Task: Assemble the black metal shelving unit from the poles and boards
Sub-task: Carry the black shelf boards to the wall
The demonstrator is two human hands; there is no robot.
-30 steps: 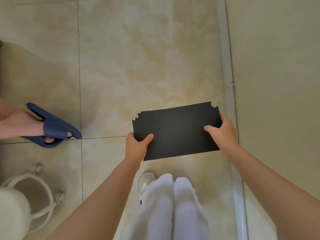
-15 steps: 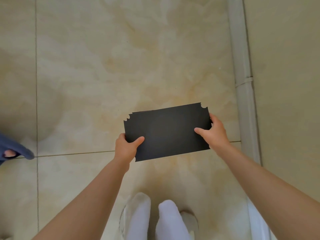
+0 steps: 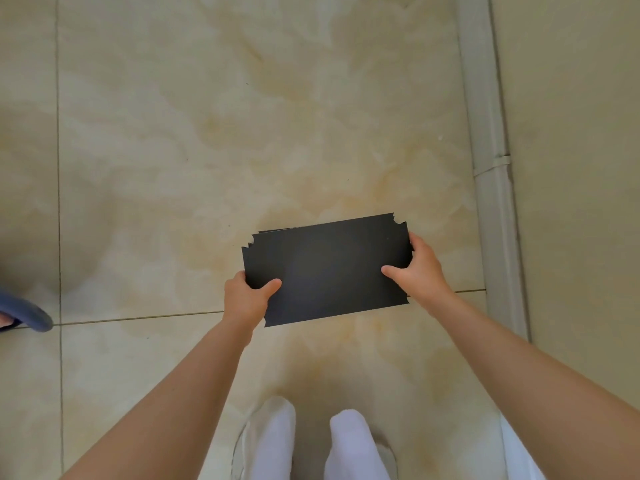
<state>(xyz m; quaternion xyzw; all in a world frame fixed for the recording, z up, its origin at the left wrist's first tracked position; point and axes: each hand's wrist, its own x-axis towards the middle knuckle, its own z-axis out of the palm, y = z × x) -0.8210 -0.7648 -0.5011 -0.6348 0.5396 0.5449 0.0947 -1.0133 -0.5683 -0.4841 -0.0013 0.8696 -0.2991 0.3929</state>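
Holding the black boards (image 3: 325,271) over the floor (image 3: 242,133), I am clamping my left fingers (image 3: 270,285) and right fingers (image 3: 391,270) on the short ends, long axis running between them.

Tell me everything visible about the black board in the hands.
The flat matte black rectangular board, seemingly thin metal, has scooped notches at its corners. Slivers along its far edge suggest more boards beneath. It is held flat above the beige tiled floor. The left hand grips its near left corner, the right hand its right end, thumbs on top.
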